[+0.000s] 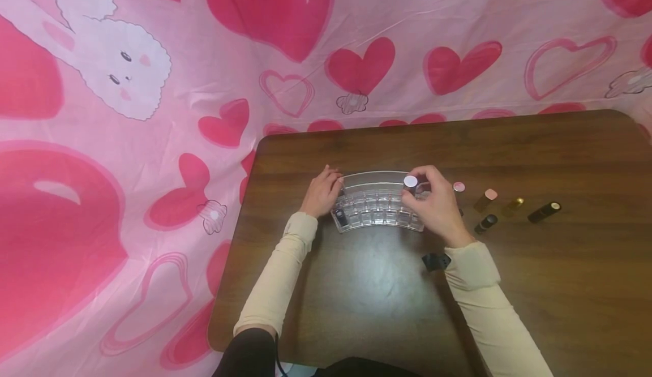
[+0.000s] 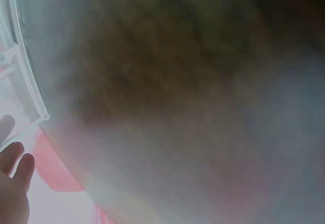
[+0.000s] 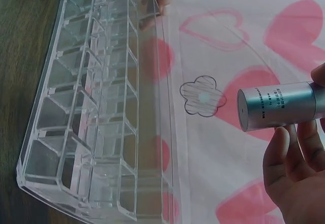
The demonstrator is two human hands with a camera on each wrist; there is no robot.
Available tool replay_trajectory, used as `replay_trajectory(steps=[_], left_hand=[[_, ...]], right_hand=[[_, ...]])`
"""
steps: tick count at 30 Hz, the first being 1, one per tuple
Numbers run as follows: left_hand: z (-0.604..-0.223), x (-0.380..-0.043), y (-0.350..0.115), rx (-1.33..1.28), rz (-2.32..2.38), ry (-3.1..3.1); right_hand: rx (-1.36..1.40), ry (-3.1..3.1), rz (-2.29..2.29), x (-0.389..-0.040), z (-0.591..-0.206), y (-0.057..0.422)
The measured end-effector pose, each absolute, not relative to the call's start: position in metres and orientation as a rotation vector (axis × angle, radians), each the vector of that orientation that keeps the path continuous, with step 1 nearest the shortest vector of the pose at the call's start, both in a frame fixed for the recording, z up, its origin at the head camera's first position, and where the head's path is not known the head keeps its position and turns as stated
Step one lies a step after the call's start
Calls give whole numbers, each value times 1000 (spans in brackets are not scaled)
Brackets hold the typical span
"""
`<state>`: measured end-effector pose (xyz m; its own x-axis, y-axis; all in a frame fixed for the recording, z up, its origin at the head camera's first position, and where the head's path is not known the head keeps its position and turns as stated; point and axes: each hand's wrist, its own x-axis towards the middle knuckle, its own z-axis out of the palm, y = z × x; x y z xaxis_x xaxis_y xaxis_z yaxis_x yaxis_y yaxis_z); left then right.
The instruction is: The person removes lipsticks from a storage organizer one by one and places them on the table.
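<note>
A clear curved lipstick organizer [image 1: 374, 218] with tiered rows of compartments stands between my hands; its compartments [image 3: 51, 158] look large in the right wrist view. My right hand [image 1: 435, 204] pinches a silvery lipstick tube [image 3: 277, 107] with small printed text, above the organizer's right end. In the head view the tube's pale end [image 1: 410, 181] faces up. My left hand [image 1: 322, 193] touches the organizer's left end, fingers fairly straight; some of its fingers [image 2: 23, 173] show at the left wrist view's edge. A dark lipstick [image 1: 340, 217] occupies the front-left compartment.
Right of the organizer stand or lie a pink-topped tube [image 1: 459, 187], a pink-capped lipstick [image 1: 486, 198], a gold one [image 1: 513, 206] and black ones [image 1: 545, 211] on the wooden table [image 1: 356, 303]. A black strapped device [image 1: 436, 261] sits at my right wrist. Heart-printed cloth [image 1: 285, 20] hangs behind.
</note>
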<state>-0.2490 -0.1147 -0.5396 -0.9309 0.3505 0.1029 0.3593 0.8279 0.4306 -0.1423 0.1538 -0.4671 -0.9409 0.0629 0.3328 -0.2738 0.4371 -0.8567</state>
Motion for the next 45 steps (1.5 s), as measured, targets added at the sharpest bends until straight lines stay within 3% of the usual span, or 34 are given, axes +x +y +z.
replay_trajectory(steps=[45], left_hand=[[-538,-249,-115,-582,-684,-2989]], right_hand=[[-58,-2471,1471,-125,-457,196]])
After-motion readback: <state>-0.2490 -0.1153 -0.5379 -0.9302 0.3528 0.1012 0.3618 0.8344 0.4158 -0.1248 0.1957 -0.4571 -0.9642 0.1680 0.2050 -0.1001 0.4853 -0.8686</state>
